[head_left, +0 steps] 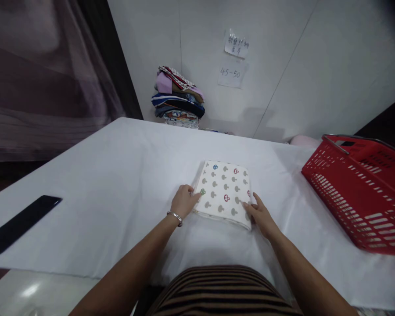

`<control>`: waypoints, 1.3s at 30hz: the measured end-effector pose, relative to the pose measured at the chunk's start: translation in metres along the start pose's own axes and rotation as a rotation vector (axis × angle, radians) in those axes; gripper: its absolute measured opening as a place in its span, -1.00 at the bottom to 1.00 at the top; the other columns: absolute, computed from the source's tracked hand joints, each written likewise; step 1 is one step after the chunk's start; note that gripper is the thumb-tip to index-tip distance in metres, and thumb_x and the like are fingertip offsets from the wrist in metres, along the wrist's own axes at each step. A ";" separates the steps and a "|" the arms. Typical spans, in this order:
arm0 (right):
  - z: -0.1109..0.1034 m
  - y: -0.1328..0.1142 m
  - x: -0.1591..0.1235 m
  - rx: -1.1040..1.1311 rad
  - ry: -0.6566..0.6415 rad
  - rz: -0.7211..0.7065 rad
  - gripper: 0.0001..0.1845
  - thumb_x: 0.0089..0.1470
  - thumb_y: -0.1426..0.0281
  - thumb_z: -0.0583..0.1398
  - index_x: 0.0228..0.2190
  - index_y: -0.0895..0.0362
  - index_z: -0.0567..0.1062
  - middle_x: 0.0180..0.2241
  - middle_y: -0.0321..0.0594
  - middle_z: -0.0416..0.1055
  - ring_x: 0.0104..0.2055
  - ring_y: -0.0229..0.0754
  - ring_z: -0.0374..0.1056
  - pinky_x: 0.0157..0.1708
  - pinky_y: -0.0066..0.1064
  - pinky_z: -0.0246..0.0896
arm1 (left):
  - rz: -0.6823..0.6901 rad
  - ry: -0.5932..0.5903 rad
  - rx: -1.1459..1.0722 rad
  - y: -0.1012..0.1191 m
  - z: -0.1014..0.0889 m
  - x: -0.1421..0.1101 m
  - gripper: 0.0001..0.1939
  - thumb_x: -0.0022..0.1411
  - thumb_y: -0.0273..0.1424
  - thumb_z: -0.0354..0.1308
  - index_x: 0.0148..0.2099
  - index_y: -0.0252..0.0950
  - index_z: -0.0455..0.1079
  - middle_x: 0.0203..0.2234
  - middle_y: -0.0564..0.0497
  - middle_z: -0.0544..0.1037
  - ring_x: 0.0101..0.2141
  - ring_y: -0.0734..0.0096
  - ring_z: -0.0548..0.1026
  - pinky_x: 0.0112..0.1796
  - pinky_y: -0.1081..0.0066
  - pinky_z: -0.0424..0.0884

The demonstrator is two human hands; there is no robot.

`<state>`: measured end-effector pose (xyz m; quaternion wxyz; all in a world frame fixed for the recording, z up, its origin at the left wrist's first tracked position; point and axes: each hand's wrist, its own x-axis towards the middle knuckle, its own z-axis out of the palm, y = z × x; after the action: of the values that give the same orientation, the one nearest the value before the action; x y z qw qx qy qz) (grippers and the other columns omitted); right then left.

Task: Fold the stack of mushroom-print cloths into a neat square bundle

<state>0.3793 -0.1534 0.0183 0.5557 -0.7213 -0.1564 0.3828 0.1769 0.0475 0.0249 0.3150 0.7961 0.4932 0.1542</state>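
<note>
A white folded cloth (219,188) printed with grey, red, blue and green mushrooms lies on the white-covered table (118,175) in front of me. My left hand (184,201) grips its left edge, thumb on top and fingers curled at the side. At the right edge, my right hand (261,215) holds the cloth with the thumb on its upper face; one finger reaches out past the side, and the other fingers are partly hidden. Several layers show along the near edge.
A red perforated basket (365,193) with a metal handle stands on the right. To the left lies a flat black object (21,226). Several folded fabrics (179,98) are stacked by the wall at the back, left of two handwritten paper signs (232,73).
</note>
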 end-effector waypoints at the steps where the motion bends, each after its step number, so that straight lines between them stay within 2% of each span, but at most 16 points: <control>1: 0.002 0.001 0.000 0.008 0.001 -0.017 0.03 -0.12 0.17 0.29 0.25 0.05 -0.13 -0.25 -0.19 0.48 -0.31 -0.14 0.44 -0.40 -0.41 0.35 | -0.012 -0.007 0.010 0.001 0.001 0.000 -0.66 0.04 -0.11 0.13 -0.29 -0.28 0.31 -0.27 -0.03 0.39 -0.30 0.38 0.40 -0.30 0.44 0.26; 5: 0.007 -0.001 0.004 0.067 0.011 -0.080 0.00 -0.18 0.26 0.33 0.22 0.07 -0.02 -0.23 -0.19 0.48 -0.23 -0.12 0.43 -0.23 -0.34 0.36 | -0.028 -0.029 0.046 0.007 0.001 0.002 -0.68 0.04 -0.11 0.11 -0.43 -0.28 0.29 -0.33 0.00 0.36 -0.35 0.42 0.38 -0.33 0.44 0.24; 9: 0.002 -0.004 0.004 0.106 0.059 -0.062 0.01 -0.19 0.32 0.33 0.22 0.07 -0.03 -0.20 -0.16 0.46 -0.24 -0.11 0.44 -0.26 -0.34 0.38 | 0.065 -0.015 0.077 0.009 -0.001 -0.007 -0.72 0.06 -0.19 0.11 -0.52 -0.28 0.24 -0.40 0.02 0.35 -0.35 0.42 0.36 -0.35 0.45 0.21; 12: -0.002 -0.002 0.002 0.077 0.036 -0.029 0.01 -0.18 0.32 0.33 0.22 0.09 -0.03 -0.20 -0.14 0.46 -0.24 -0.11 0.44 -0.26 -0.34 0.38 | 0.050 -0.006 0.075 0.010 0.000 -0.015 -0.66 0.08 -0.12 0.08 -0.54 -0.27 0.23 -0.42 0.01 0.34 -0.36 0.41 0.35 -0.37 0.43 0.21; 15: -0.004 0.003 0.002 0.043 0.026 -0.054 0.02 -0.16 0.28 0.32 0.23 0.09 -0.05 -0.21 -0.15 0.47 -0.24 -0.10 0.44 -0.24 -0.32 0.38 | 0.063 0.020 0.096 0.010 0.000 -0.021 -0.61 0.11 -0.06 0.03 -0.54 -0.27 0.21 -0.41 -0.01 0.34 -0.34 0.37 0.35 -0.37 0.41 0.21; 20: -0.005 0.009 0.003 0.002 0.015 -0.062 0.01 -0.15 0.23 0.30 0.23 0.10 -0.06 -0.19 -0.14 0.46 -0.21 -0.09 0.43 -0.23 -0.30 0.36 | 0.114 0.045 0.130 0.009 0.003 -0.025 -0.68 0.16 -0.19 0.01 -0.54 -0.26 0.16 -0.38 -0.02 0.34 -0.29 0.35 0.34 -0.32 0.39 0.23; 22: -0.008 0.008 0.004 -0.105 0.013 -0.085 -0.05 -0.13 0.19 0.29 0.21 0.09 0.01 -0.17 -0.14 0.44 -0.17 -0.07 0.41 -0.18 -0.26 0.33 | 0.113 0.061 0.135 0.007 0.004 -0.026 -0.70 0.17 -0.22 0.00 -0.53 -0.25 0.14 -0.38 -0.02 0.34 -0.28 0.34 0.34 -0.28 0.38 0.24; 24: -0.012 0.003 0.005 -0.301 0.054 -0.157 -0.13 -0.15 0.18 0.29 0.17 0.05 0.13 -0.10 -0.14 0.41 -0.09 -0.03 0.36 -0.07 -0.19 0.25 | 0.105 0.062 0.134 0.005 0.006 -0.027 -0.72 0.17 -0.23 -0.01 -0.52 -0.24 0.14 -0.39 -0.02 0.35 -0.27 0.33 0.35 -0.25 0.36 0.25; 27: -0.010 -0.015 0.010 -0.541 0.107 -0.398 -0.26 -0.18 0.23 0.30 0.09 0.01 0.28 0.07 -0.16 0.26 0.11 0.02 0.16 0.10 -0.13 0.05 | 0.106 0.053 0.078 0.005 0.009 -0.026 -0.74 0.15 -0.22 0.01 -0.50 -0.24 0.17 -0.31 -0.05 0.38 -0.22 0.31 0.36 -0.19 0.34 0.26; 30: 0.010 -0.041 0.024 -0.615 0.026 -0.602 -0.45 -0.10 0.29 0.24 0.00 0.02 0.39 0.09 -0.20 0.25 0.17 -0.04 0.08 0.17 -0.15 -0.08 | 0.069 0.029 -0.026 0.007 0.012 -0.019 -0.71 0.11 -0.15 0.04 -0.48 -0.26 0.21 -0.15 -0.10 0.38 -0.11 0.28 0.35 -0.11 0.35 0.25; 32: 0.032 -0.060 0.039 -0.691 -0.059 -0.681 -0.53 -0.02 0.31 0.18 -0.02 0.03 0.40 0.07 -0.21 0.28 0.16 -0.06 0.10 0.18 -0.15 -0.09 | 0.034 0.006 -0.093 0.009 0.015 -0.012 -0.71 0.08 -0.14 0.07 -0.48 -0.27 0.24 -0.09 -0.12 0.37 -0.04 0.27 0.33 -0.07 0.38 0.22; 35: 0.071 -0.086 0.071 -0.922 -0.161 -0.802 -0.55 0.09 0.36 0.07 0.04 0.08 0.35 0.09 -0.16 0.26 0.15 -0.07 0.11 0.16 -0.16 -0.07 | -0.017 -0.017 -0.175 0.012 0.018 -0.002 -0.78 0.04 -0.23 0.11 -0.44 -0.29 0.30 -0.06 -0.12 0.37 -0.01 0.28 0.33 -0.06 0.42 0.21; 39: 0.112 -0.110 0.119 -1.153 -0.234 -0.763 -0.50 0.12 0.33 0.06 0.10 0.20 0.28 0.12 -0.03 0.22 0.17 -0.01 0.09 0.14 -0.18 -0.07 | -0.015 0.030 -0.204 0.016 0.020 0.002 -0.83 0.01 -0.34 0.15 -0.34 -0.31 0.30 -0.02 -0.12 0.35 0.01 0.31 0.32 -0.03 0.41 0.19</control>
<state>0.3987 0.0369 0.0650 0.1595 -0.7499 -0.6354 0.0922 0.1996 0.0372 0.0201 0.3882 0.7537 0.4856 0.2131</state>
